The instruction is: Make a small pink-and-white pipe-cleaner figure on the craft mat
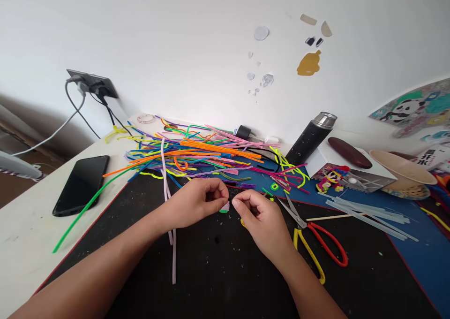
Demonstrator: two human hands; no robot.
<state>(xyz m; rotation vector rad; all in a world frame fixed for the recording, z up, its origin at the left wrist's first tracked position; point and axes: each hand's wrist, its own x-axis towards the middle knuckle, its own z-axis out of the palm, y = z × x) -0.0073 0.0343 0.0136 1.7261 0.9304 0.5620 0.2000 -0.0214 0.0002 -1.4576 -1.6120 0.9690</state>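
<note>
My left hand point(198, 201) is closed, thumb and fingertips pinched together, above the black mat point(211, 277). My right hand point(262, 218) faces it with thumb and forefinger pinched, the tips close to those of the left. What either pinch holds is too small to make out. A small pale pink and green piece point(224, 208) shows just below the left fingertips; whether it is held or lies on the mat, I cannot tell. Lilac pipe cleaners point(174, 262) run beneath my left wrist. Scissors point(298, 220) with one red and one yellow handle lie partly open beside my right hand.
Many-coloured pipe cleaners point(197, 152) are heaped along the wall. A black phone point(82, 183) lies at left. Toward the right are a leaning black flask point(311, 138), a white box point(351, 162), a small figurine point(330, 180) and translucent glue sticks point(372, 211).
</note>
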